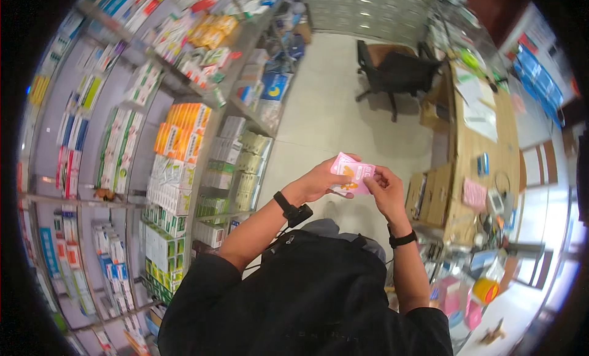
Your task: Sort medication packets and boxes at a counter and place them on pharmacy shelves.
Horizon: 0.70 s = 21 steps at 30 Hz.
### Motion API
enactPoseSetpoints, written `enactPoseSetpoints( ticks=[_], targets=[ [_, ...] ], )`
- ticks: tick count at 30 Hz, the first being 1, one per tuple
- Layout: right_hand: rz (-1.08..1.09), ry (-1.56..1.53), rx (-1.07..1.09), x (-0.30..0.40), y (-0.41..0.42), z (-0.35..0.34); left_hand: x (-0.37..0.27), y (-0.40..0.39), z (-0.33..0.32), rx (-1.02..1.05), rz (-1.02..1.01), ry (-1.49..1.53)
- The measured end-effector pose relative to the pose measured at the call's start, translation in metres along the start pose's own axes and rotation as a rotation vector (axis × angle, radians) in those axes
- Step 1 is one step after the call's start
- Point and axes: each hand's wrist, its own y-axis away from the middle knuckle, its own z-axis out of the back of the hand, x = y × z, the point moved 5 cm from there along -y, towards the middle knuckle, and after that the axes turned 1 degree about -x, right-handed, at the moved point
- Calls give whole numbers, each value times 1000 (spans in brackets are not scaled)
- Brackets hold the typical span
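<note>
Two pink printed packets [353, 175], flat and overlapping, are held in front of my body, above the floor. My left hand [322, 181] grips them from the left, its thumb lying across the front one. At their right edge, my right hand [386, 190] pinches the front packet between thumb and fingers. The packets bear writing and an orange and yellow picture. Whether they are joined behind the overlap I cannot tell. A black strap with a small device [292, 211] is around my left wrist, and a black band [403, 239] around my right.
Shelves of medicine boxes [179, 130] rise along the left. A black office chair [398, 70] stands on the pale floor ahead. To the right is a wooden desk [501, 121] with papers, a pink pad [474, 193] and cables. Metal-fronted drawers [363, 10] line the far end.
</note>
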Motion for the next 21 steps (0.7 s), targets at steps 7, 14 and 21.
enactPoseSetpoints(
  ticks=[7,14,21],
  targets=[
    [374,440,394,96,-117,-111,-59,39,112,-112,-129,101],
    [679,538,631,132,-201,-213,-100,24,178,-109,-209,75],
    [589,472,795,123,-333,-263,-179,-17,250,-291,-305,150]
  ],
)
